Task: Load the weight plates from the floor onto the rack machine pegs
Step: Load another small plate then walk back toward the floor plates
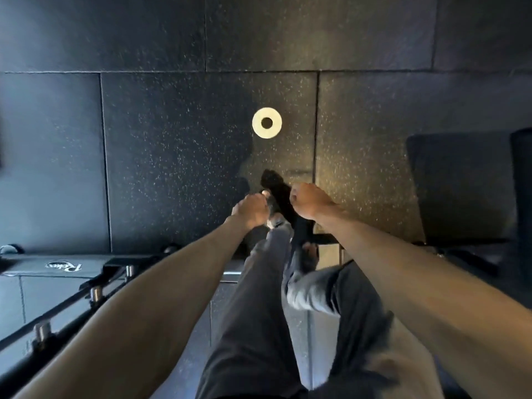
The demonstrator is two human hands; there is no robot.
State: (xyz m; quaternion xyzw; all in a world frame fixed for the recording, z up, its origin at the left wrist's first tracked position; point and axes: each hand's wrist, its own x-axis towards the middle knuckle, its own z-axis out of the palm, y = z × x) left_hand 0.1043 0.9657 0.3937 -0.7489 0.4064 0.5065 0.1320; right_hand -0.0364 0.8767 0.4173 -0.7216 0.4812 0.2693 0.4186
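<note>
1. The left hand (250, 210) and the right hand (308, 200) are both stretched forward and down, in the middle of the view, above the person's legs.
2. Between the two hands there is a black plate (277, 191), seen almost edge-on and tilted. It is dark and a little blurred, so its exact form is difficult to tell.
3. The left hand has its fingers curled tightly and grips the left side of the black plate. Something shiny shows just beside its knuckles, but I cannot tell what it is.
4. The right hand is also closed like a fist, with the knuckles up, and it holds the right side of the same plate.
5. A second thing of the task, a white weight plate (267, 133), lies flat on the rubber floor (172, 139). It is a small ring with a round hole in its middle. It is farther from the person than the hands and well apart from them.
6. At the lower left there is the rack (72, 295), a dark frame that runs diagonally. Short metal pegs (96, 293) stand on it in a row, one after the other.
7. Just behind the rack lies a grey padded bench (64, 266) with a white logo on it.
8. At the right side stands a dark padded seat (460, 191), near the right forearm but not touching it.
9. The person wears grey trousers (253, 312).
</note>
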